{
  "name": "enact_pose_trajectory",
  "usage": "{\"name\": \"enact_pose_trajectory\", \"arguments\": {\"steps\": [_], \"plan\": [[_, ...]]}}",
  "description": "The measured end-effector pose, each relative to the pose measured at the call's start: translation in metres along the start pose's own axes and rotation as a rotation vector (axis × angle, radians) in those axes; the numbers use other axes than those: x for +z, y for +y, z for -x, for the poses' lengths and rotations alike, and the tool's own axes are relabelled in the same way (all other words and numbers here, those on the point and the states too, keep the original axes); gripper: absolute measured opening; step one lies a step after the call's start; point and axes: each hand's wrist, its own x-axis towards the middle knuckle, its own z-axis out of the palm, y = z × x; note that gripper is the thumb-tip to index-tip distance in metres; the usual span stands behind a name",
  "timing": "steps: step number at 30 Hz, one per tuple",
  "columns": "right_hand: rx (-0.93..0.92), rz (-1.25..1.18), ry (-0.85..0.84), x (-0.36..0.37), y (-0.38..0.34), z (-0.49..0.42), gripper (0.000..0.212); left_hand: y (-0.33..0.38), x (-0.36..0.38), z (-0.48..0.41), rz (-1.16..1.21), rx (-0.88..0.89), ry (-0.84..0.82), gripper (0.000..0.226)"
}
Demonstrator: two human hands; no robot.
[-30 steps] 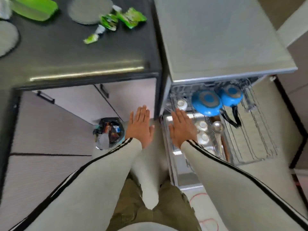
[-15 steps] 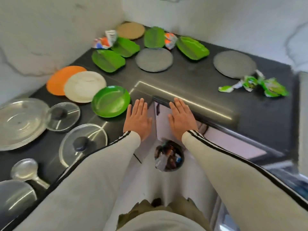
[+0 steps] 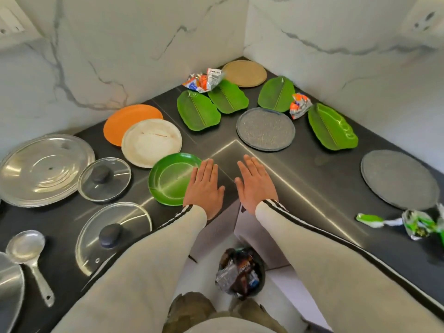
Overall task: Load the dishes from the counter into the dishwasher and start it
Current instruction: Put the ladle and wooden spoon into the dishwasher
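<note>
Round green plate (image 3: 168, 181) lies nearest me on a dark corner counter (image 3: 312, 169), close to its front edge. Both my hands are stretched out flat, fingers straight and together, grasping nothing. My left hand (image 3: 204, 186) is over the plate's right rim; I cannot tell whether it touches. My right hand (image 3: 255, 186) is just beside it, over bare counter at the inner corner.

Behind the green plate, a white plate (image 3: 151, 143) overlaps an orange plate (image 3: 125, 121). To the left are a wide steel dish (image 3: 43, 169), a small glass lid (image 3: 104, 179), a larger glass lid (image 3: 113, 236) and a steel ladle (image 3: 26, 248). Further back lie leaf-shaped green plates (image 3: 198, 110) and grey round plates (image 3: 265, 128), with crumpled wrappers (image 3: 204, 80) among them. No dishwasher is in view.

Judging by its gloss, the green plate is plastic: light, stiff, probably slick. It lies flat on the counter, so I would pinch its near rim, thumb on top and fingers slid beneath. Both glass lids look breakable and are best lifted by their dark knobs. I expect the steel dish to be heavier and to need both hands.
</note>
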Motion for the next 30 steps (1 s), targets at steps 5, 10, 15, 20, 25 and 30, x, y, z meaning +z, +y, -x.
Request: {"name": "enact_pose_trajectory", "arguments": {"steps": [5, 10, 15, 20, 25, 30], "plan": [[-0.02, -0.007, -0.03, 0.004, 0.008, -0.03, 0.055, 0.002, -0.002, -0.031, 0.036, -0.023, -0.008, 0.069], [0.078, -0.034, -0.02, 0.005, 0.013, -0.056, 0.055, 0.0, -0.004, -0.073, 0.068, 0.018, -0.018, 0.069], [0.262, -0.052, 0.028, -0.005, 0.043, -0.058, 0.055, 0.029, 0.003, -0.112, 0.121, 0.126, -0.073, 0.071], [0.382, -0.079, 0.035, -0.011, 0.083, -0.046, 0.054, 0.069, 0.011, -0.128, 0.127, 0.196, -0.124, 0.073], [0.356, -0.06, 0.014, -0.014, 0.118, -0.046, 0.053, 0.094, 0.016, -0.136, 0.13, 0.134, -0.128, 0.071], [0.307, -0.052, 0.008, -0.018, 0.148, -0.046, 0.053, 0.116, 0.021, -0.135, 0.1, 0.066, -0.123, 0.071]]}}
